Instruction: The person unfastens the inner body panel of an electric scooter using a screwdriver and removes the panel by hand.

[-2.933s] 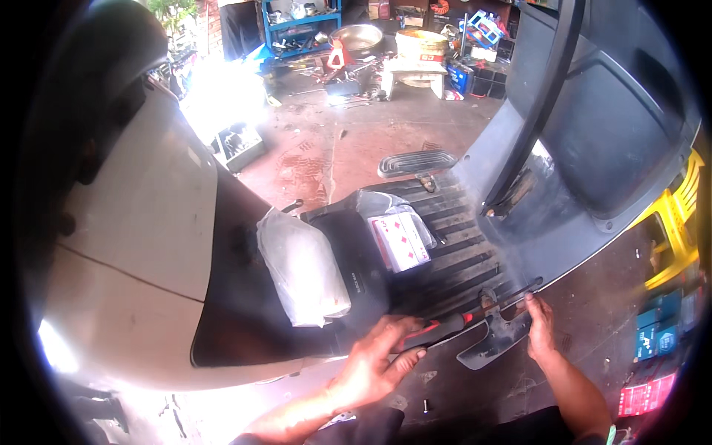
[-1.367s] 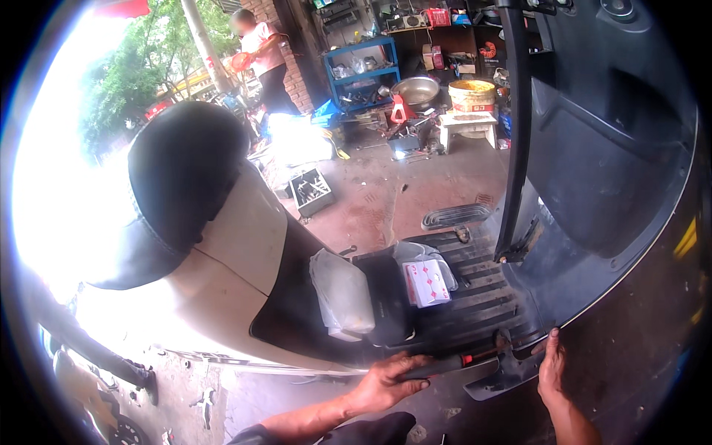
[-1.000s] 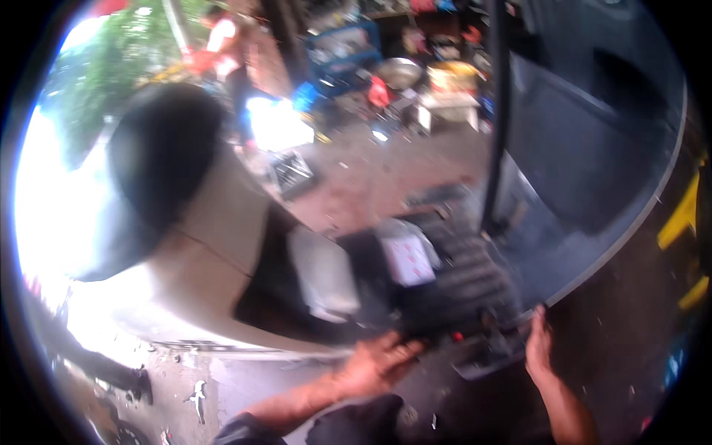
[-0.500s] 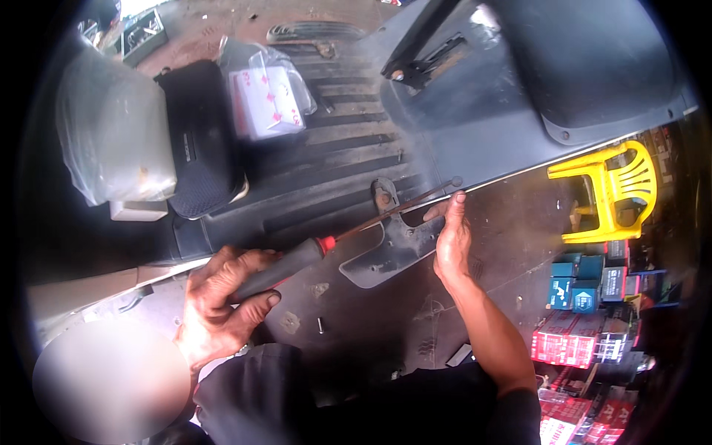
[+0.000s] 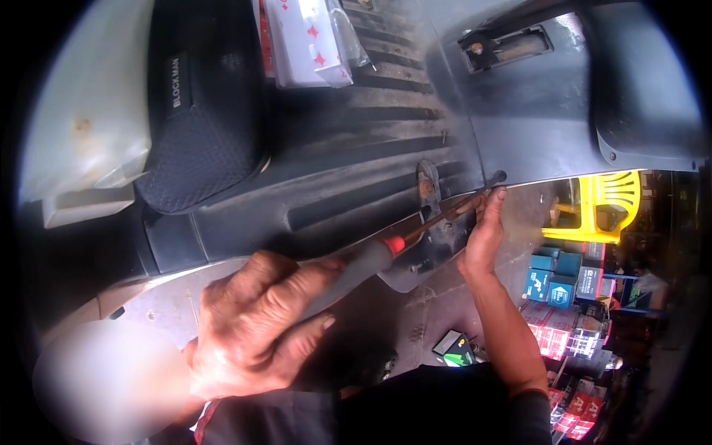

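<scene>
My left hand [image 5: 263, 326] is wrapped round the grey and red handle of a screwdriver [image 5: 363, 267]. Its long rusty shaft runs up to the right, to a dark rounded spot at the edge of a grey plastic panel [image 5: 526, 141]. Close to the shaft's far end is my right hand [image 5: 483, 241], thumb raised at the panel edge and fingers bent; what they grip is partly hidden. Beneath the shaft, a dark foot plate [image 5: 408, 277] with a rusty bolted bracket [image 5: 426, 185] juts from the side of the ribbed black footboard [image 5: 356, 196].
On the footboard lie a black textured case [image 5: 208, 148], a white box with red marks [image 5: 304, 44] and a plastic-wrapped bundle [image 5: 81, 111]. A yellow plastic chair [image 5: 593, 211] and stacked boxes [image 5: 549, 285] stand at the right. A black and green box [image 5: 454, 350] lies on the floor.
My view has moved closer, with things on the footboard looking larger. Both hands and the screwdriver appear farther right in the picture; the left hand still grips the handle.
</scene>
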`<control>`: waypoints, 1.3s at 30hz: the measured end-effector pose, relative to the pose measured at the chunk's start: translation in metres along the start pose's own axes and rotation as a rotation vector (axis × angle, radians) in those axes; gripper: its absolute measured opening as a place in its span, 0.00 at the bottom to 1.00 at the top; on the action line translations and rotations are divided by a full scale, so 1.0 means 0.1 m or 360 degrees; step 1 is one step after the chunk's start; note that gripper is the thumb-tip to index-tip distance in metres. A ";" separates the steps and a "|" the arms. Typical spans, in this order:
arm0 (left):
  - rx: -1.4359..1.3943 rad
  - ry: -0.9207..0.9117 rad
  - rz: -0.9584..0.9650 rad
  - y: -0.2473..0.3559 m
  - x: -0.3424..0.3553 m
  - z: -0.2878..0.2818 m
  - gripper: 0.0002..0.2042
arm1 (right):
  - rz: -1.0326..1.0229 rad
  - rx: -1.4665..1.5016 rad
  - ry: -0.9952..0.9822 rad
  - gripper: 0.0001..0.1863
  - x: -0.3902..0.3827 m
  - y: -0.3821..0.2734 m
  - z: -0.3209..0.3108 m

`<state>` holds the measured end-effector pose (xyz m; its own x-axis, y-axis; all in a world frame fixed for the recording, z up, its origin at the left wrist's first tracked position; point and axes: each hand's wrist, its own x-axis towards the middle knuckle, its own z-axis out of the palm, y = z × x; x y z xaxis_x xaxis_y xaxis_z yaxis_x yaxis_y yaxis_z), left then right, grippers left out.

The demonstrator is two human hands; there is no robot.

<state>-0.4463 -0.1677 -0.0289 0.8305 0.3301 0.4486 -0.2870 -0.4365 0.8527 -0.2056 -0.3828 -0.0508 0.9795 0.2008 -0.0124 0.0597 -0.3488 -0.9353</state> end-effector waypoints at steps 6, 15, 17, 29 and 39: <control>0.0129 -0.0152 -0.0083 0.24 0.12 -0.02 0.18 | 0.0119 -0.0018 0.0192 0.31 -0.04 -0.11 0.06; 0.0626 -0.0478 -0.0163 1.26 0.51 -0.25 0.22 | 0.0164 0.0060 0.0017 0.32 -0.13 -0.06 -0.34; 0.0651 -0.0521 -0.0358 1.67 0.57 -0.36 0.21 | 0.0228 -0.0275 -0.0278 0.36 -0.09 0.00 -0.44; -0.0744 -0.0224 -0.1964 3.76 0.03 -0.55 0.20 | -0.0439 -0.1436 -0.1747 0.22 -1.75 -2.14 -1.60; -0.1524 0.0176 -0.2275 5.35 -0.45 -0.66 0.20 | -0.0140 -0.1132 -0.1790 0.21 -2.96 -3.63 -3.03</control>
<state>-0.6687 -0.3610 0.4244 0.6386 0.0511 -0.7679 0.3979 0.8321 0.3863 -0.4585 -0.5928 0.4000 0.2972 0.7681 -0.5672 0.5377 -0.6255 -0.5653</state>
